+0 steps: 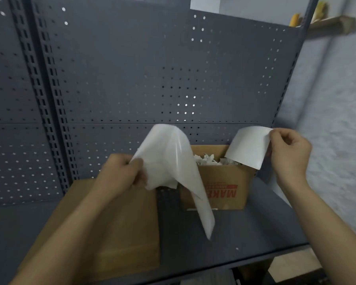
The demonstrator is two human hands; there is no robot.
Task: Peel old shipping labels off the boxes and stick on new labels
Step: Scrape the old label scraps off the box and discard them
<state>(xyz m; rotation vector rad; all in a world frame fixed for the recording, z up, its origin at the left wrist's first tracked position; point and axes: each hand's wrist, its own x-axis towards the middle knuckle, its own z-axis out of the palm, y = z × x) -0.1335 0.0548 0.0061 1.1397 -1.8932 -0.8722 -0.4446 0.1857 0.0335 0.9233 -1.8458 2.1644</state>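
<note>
Left hand (pixel 121 171) grips a glossy white backing sheet (pixel 173 161) that curls and droops toward the grey shelf (pixel 245 233). Right hand (pixel 288 151) pinches the upper corner of a label (pixel 248 148). I see its near face plain white, held above the open red-printed box (pixel 224 188) of crumpled scraps (pixel 206 159). A closed brown box (pixel 127 233) lies beneath the left forearm.

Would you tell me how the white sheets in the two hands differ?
The left hand grips a long sheet, glossy and drooping in folds; the right hand pinches a short sheet, matt and gently curled. The long sheet is held at a bunched edge, the short sheet by its top corner. Both are white.
</note>
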